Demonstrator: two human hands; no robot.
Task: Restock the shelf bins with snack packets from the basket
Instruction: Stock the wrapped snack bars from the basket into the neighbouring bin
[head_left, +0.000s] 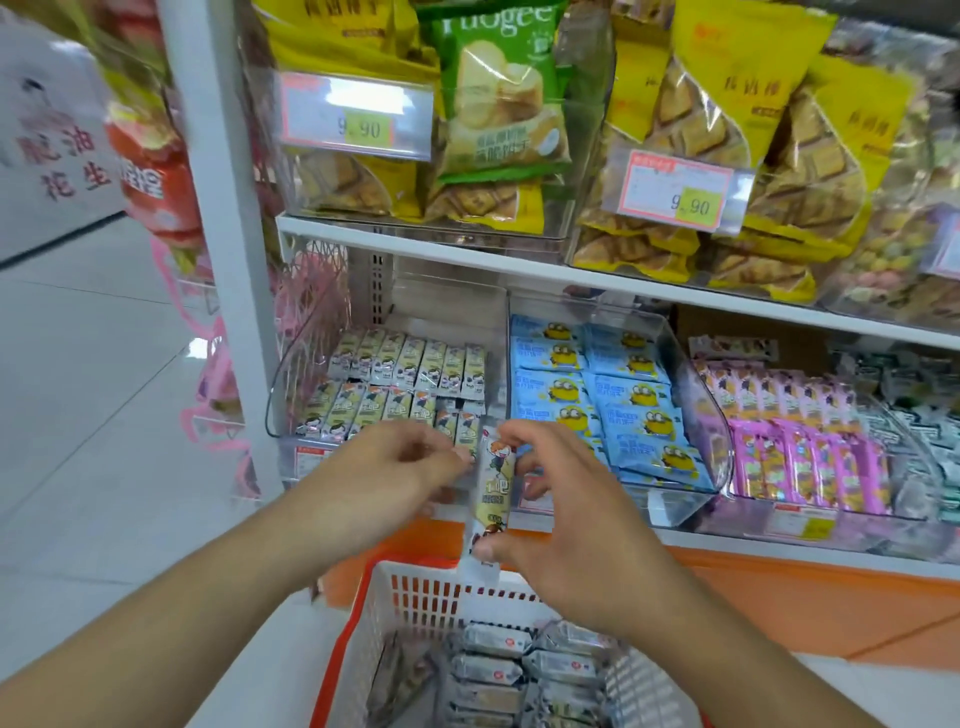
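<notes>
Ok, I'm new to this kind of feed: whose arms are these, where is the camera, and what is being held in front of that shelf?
There is no machine here. The one picture comes from a wide-angle camera on a person's head, looking forward and down, so both bare arms reach in from the bottom.

The right hand pinches a narrow snack packet upright, fingers at its top and thumb near its bottom. The left hand is beside it with fingers curled at the packet's upper edge; blur hides whether it really grips.

Below is a white and orange basket holding more wrapped packets. Just behind the hands, a clear bin on the lower shelf holds rows of matching packets. Right of it sits a bin of blue packets, then pink ones. The upper shelf carries yellow bags and a green bag.
</notes>
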